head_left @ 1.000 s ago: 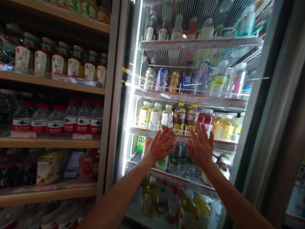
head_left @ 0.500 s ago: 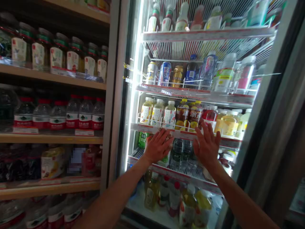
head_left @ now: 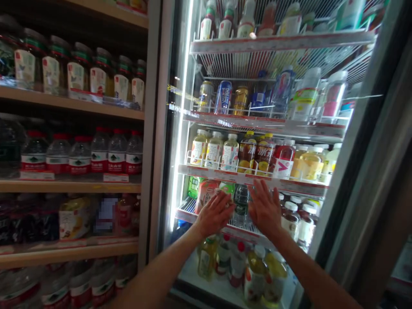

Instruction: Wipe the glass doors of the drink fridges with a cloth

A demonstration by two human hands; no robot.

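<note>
Before the glass front of a lit drinks fridge, my left hand point(head_left: 215, 213) is raised with its fingers stretched forward and held close together. A pale patch shows by its fingertips; I cannot tell whether it is a cloth or a reflection. To its right, my right hand point(head_left: 265, 208) is open, fingers spread and pointing up. Nothing shows in it. Behind the hands stand a dark-labelled clear bottle point(head_left: 241, 199) and a red package point(head_left: 206, 193). Just above them runs a white shelf edge point(head_left: 225, 174) below several bottles. Whether the palms touch the glass is hidden.
More fridge shelves hold cans point(head_left: 223, 98) and bottles above, and juice bottles point(head_left: 255, 274) below. Wooden shelves point(head_left: 74, 186) with red-capped water bottles point(head_left: 80, 156) stand at the left. A metal frame point(head_left: 360, 141) slants along the right of the fridge.
My right hand has moved down and left, closer to my left hand, uncovering a red bottle behind it. My left hand is slightly lower. The view has shifted a little.
</note>
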